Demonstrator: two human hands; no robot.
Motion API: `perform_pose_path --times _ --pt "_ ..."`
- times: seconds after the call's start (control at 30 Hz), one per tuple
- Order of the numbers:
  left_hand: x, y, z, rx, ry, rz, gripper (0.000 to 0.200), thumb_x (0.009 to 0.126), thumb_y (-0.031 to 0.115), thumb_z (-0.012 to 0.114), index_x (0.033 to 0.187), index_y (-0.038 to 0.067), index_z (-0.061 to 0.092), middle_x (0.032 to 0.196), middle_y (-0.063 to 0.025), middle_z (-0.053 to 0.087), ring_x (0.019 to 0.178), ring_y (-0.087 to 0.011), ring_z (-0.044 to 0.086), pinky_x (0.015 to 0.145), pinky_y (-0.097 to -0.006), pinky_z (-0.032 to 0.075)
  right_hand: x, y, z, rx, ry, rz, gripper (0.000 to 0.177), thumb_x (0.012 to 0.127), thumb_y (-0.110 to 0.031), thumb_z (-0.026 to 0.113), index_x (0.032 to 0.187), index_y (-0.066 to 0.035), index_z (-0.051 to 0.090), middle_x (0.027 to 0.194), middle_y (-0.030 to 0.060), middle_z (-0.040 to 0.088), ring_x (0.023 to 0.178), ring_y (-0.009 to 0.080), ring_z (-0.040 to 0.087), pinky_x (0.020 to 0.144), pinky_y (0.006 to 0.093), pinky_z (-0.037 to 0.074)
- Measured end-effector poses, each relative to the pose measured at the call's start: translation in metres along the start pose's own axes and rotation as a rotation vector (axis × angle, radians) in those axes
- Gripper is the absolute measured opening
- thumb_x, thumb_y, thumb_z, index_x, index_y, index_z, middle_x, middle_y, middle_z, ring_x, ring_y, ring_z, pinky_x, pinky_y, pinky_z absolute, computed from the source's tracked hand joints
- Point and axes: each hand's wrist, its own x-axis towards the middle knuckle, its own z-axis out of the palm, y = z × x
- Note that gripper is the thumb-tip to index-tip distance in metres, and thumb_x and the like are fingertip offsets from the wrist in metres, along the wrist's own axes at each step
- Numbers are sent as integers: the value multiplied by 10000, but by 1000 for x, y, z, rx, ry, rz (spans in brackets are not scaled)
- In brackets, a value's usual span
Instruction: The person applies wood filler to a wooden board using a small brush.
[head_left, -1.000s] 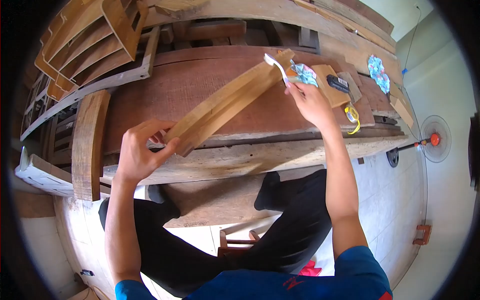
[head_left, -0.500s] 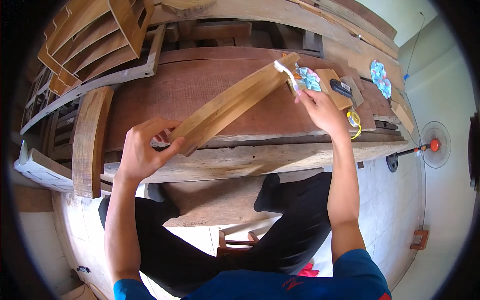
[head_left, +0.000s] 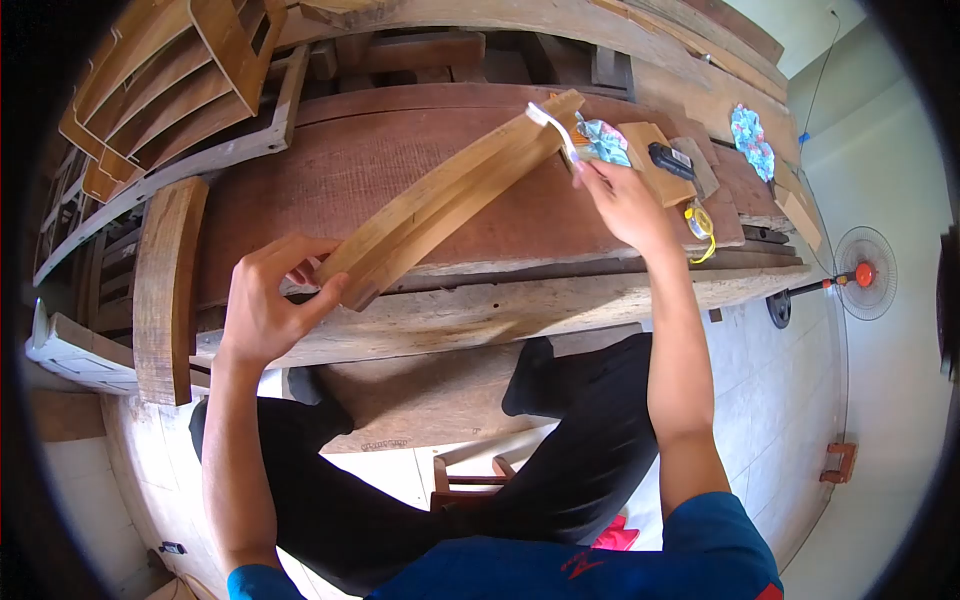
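My left hand (head_left: 277,297) grips the near end of a long grooved wooden piece (head_left: 450,200), thumb on one side and fingers on the other. The piece slants up and away to the right above the reddish-brown wooden bench top (head_left: 300,180). In my right hand (head_left: 620,203) is a white toothbrush (head_left: 560,134), pinched by its handle. Its bristle head lies at the far end of the wooden piece; whether it touches cannot be made out. Just beyond that hand lie a crumpled blue patterned cloth (head_left: 606,142) and a flat wooden block (head_left: 650,150).
A black box-like object (head_left: 671,160) and a yellow tape measure (head_left: 699,220) lie right of my right hand. Another patterned cloth (head_left: 752,142) is farther right. A wooden rack (head_left: 170,80) stands back left, a curved plank (head_left: 167,290) at left, a fan (head_left: 866,273) at right.
The whole view has shifted slightly, so most things appear a little farther left. Both hands keep their holds, and the toothbrush stays by the far end of the wooden piece.
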Motion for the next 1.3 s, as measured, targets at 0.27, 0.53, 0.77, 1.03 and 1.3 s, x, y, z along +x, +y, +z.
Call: perform_pose_path --times 0.27,0.53,0.77,1.03,1.3 --pt "-1 2 -2 -33 -28 -31 296 839 157 829 1091 7 797 963 -135 768 791 -217 708 741 -338 581 -1 -6 -1 -9 -7 7 456 1100 -442 541 1002 -46 745 826 173 722 796 353 712 750 423 519" --pt "0 -4 -1 5 11 18 296 847 217 846 1093 54 825 924 -109 791 751 -196 728 725 -325 604 0 -3 11 58 -7 -34 431 1117 -370 547 925 -8 683 724 86 587 688 173 534 671 355 440" --pt "0 1 -1 12 -10 -20 303 843 204 836 1098 41 818 936 -119 785 760 -208 715 731 -334 594 3 -7 9 19 -7 -21 448 1123 -377 533 896 -13 663 699 97 558 681 200 532 669 377 433" --pt "0 0 -2 -4 16 2 291 834 199 847 1082 49 826 917 -109 788 745 -195 723 718 -323 597 6 -12 9 21 -73 -23 521 1102 -472 521 907 -28 712 743 162 667 728 298 675 710 423 488" --pt "-1 3 -4 -4 -11 -31 295 847 201 840 1074 15 808 915 -123 759 760 -216 694 722 -338 570 8 1 5 67 -165 -39 498 1108 -445 538 912 -15 695 680 108 580 655 217 564 650 384 431"
